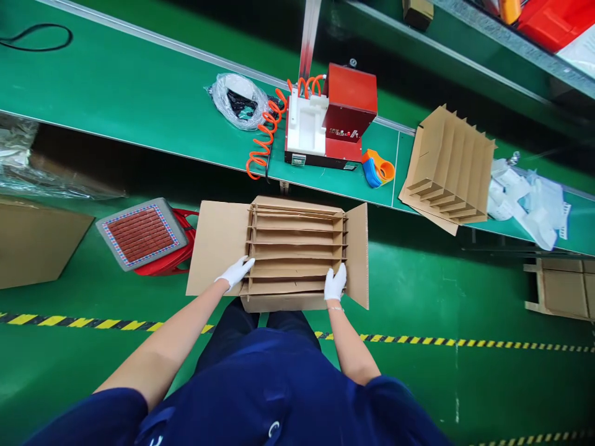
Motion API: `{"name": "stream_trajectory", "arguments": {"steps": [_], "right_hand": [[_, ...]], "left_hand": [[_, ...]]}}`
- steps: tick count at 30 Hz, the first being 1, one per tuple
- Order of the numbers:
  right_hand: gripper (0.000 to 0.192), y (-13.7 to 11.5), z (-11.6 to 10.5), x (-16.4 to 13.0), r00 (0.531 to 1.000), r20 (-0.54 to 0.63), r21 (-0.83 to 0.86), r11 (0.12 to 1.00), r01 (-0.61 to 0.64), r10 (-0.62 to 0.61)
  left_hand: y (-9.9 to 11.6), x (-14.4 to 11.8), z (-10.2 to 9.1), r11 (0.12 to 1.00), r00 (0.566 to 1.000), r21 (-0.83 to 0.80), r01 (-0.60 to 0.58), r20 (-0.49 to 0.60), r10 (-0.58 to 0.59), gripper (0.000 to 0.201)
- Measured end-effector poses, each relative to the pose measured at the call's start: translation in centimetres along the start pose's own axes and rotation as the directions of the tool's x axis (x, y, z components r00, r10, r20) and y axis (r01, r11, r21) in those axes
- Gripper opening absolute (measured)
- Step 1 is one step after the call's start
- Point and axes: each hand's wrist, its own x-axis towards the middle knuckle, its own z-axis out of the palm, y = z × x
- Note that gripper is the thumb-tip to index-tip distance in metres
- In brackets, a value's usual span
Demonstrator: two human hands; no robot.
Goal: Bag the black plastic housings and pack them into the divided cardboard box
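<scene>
An open cardboard box (279, 302) is in front of my legs, its left flap (216, 248) and right flap (357, 254) spread outward. Inside it is a slotted cardboard divider (292, 252) with several parallel slats running left to right. In a white glove, my left hand (237, 272) grips the divider at its left edge, fingers closed on the slat ends. My right hand (335, 284), also gloved, holds the divider near its front right corner; some fingertips are hidden between the cardboard pieces. The box's bottom is hidden under the divider.
On the green workbench (153, 105) are a red machine (351, 102), an orange coiled hose (264, 142) and a tape dispenser (377, 168). Another cardboard divider (450, 167) rests to the right. A red stool (162, 263) with a cushion stands left of the box.
</scene>
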Motion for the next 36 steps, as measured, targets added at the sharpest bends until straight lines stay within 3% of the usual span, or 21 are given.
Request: {"name": "stream_trajectory", "arguments": {"steps": [2, 5, 7, 10, 12, 16, 19, 22, 25, 27, 28, 30, 33, 36], "right_hand": [[0.064, -0.5, 0.8, 0.8, 1.0, 0.0, -0.001, 1.0, -0.005, 0.005], [0.061, -1.2, 0.2, 2.3, 1.0, -0.026, -0.001, 1.0, 0.004, -0.004], [0.06, -2.2, -0.6, 4.5, 0.998, -0.04, 0.003, 0.999, 0.05, -0.05], [0.06, -5.0, -0.7, 10.0, 0.973, -0.031, -0.046, 0.973, 0.228, -0.229], [0.062, -7.1, 0.5, 13.9, 0.94, 0.051, -0.141, 0.929, 0.341, -0.337], [0.061, -9.2, 3.8, 17.7, 0.883, 0.329, -0.258, 0.868, 0.424, -0.334], [0.062, -8.4, 4.7, 16.7, 0.886, 0.348, -0.272, 0.871, 0.409, -0.307], [0.064, -6.1, 3.9, 13.1, 0.913, 0.257, -0.262, 0.886, 0.381, -0.317], [0.068, -3.0, 3.4, 8.6, 0.944, 0.185, -0.242, 0.918, 0.315, -0.275], [0.074, -1.2, 3.7, 6.6, 0.956, 0.213, -0.245, 0.936, 0.252, -0.201], [0.076, -0.6, 3.9, 6.2, 0.955, 0.231, -0.235, 0.942, 0.239, -0.185], [0.08, 0.2, 4.0, 6.2, 0.952, 0.243, -0.185, 0.954, 0.235, -0.187], [0.079, -0.1, 3.4, 6.5, 0.95, 0.177, -0.068, 0.96, 0.272, -0.257], [0.07, -2.4, 3.8, 4.5, 0.944, 0.066, -0.011, 0.945, 0.326, -0.325]], "left_hand": [[0.1, -0.4, 0.3, 0.999, 1.0, 0.035, -0.011, -0.023, 0.012, 0.075], [1.3, -1.2, 0.5, 0.993, 0.987, 0.095, -0.063, -0.144, 0.077, 0.082], [2.9, -1.0, 0.6, 0.981, 0.957, 0.138, -0.135, -0.239, 0.166, 0.084], [6.0, 1.0, 0.8, 0.926, 0.882, 0.232, -0.297, -0.306, 0.359, 0.08], [7.6, 3.3, 1.0, 0.884, 0.856, 0.303, -0.356, -0.275, 0.439, 0.077], [8.6, 7.5, 1.8, 0.87, 0.906, 0.384, -0.31, -0.157, 0.392, 0.073], [7.6, 7.8, 2.3, 0.871, 0.912, 0.391, -0.298, -0.153, 0.381, 0.072], [5.0, 4.9, 3.1, 0.815, 0.87, 0.415, -0.405, -0.099, 0.483, 0.07], [1.1, 0.9, 4.7, 0.679, 0.819, 0.476, -0.56, 0.193, 0.54, 0.065], [-1.1, -0.9, 6.0, 0.61, 0.806, 0.527, -0.592, 0.392, 0.443, 0.061], [-1.7, -1.3, 6.5, 0.599, 0.809, 0.543, -0.588, 0.417, 0.415, 0.06], [-2.0, -1.4, 7.2, 0.592, 0.83, 0.581, -0.558, 0.399, 0.39, 0.061], [-0.8, -1.1, 7.1, 0.574, 0.845, 0.623, -0.53, 0.336, 0.416, 0.067], [0.0, -1.2, 5.9, 0.567, 0.8, 0.565, -0.6, 0.429, 0.419, 0.074]]}}
